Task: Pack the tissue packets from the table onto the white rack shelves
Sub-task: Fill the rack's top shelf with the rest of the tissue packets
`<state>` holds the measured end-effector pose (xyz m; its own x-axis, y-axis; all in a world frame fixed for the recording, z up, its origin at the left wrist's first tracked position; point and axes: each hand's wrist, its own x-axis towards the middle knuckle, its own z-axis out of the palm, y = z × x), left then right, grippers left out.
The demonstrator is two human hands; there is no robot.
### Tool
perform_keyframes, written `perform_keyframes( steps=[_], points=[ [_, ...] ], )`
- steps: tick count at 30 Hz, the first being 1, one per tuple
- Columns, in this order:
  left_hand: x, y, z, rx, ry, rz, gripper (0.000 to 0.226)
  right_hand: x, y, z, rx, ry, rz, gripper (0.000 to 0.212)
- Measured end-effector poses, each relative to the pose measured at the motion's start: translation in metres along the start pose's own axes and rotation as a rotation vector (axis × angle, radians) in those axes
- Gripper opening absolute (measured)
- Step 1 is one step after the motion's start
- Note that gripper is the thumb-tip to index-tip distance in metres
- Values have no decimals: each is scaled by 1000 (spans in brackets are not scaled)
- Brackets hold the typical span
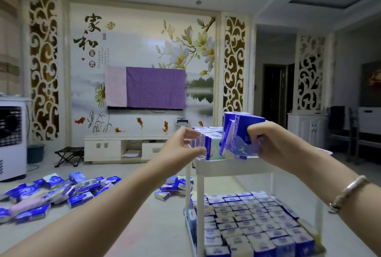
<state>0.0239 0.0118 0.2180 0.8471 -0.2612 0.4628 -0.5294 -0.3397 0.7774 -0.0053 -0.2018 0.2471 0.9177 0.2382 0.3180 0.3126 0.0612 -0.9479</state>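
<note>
My right hand (272, 143) grips a bunch of blue-and-white tissue packets (237, 135), held tilted just over the top shelf of the white rack (226, 167). On that shelf stands a row of upright packets (208, 143). My left hand (185, 147) is at the row's left end, fingers loosely spread, thumb and fingertips near the packets; I cannot tell whether they touch. The lower shelf (188, 221) is filled with several rows of packets (251, 221). Many loose packets (45, 193) lie scattered at the left.
A smaller heap of packets (175, 186) lies behind the rack's left post. Beyond stand a white TV cabinet (123, 147), a folding stool (69, 154), a white air cooler (12, 139) at far left, and a covered wall TV (146, 87).
</note>
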Motion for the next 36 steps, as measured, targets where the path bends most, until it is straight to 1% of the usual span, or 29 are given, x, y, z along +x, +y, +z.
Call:
perform_keyframes(
  steps=[3,7,10,13,17,20,22,24,25,29,32,34,36],
  points=[
    [5,-6,6,14,0,-25,37,10,2,9,-23,16,1,40],
    [12,-7,10,5,62,-7,32,20,7,16,-66,32,6,40],
    [16,-9,12,10,107,9,26,24,11,15,-137,-8,45,39],
    [17,-11,15,11,116,40,24,24,11,16,-223,-45,69,36],
    [15,-6,15,-62,134,90,40,21,9,15,-262,-56,82,37],
    [13,4,12,-129,49,218,61,22,9,16,-255,-51,76,39],
    [13,7,11,-96,-41,265,65,22,8,16,-276,-47,78,43],
    [14,6,13,-44,-91,292,57,23,9,13,-313,-58,90,61],
    [15,5,13,-13,-95,310,53,22,9,12,-340,-53,95,65],
    [17,3,15,186,-61,395,42,12,4,6,-432,58,18,60],
    [19,5,16,321,-49,436,37,2,-2,-4,-516,21,-31,49],
    [20,6,17,399,-58,444,39,-2,-5,-15,-479,29,-25,39],
    [20,8,18,444,-78,430,42,-3,-9,-26,-365,85,-10,36]
  ],
)
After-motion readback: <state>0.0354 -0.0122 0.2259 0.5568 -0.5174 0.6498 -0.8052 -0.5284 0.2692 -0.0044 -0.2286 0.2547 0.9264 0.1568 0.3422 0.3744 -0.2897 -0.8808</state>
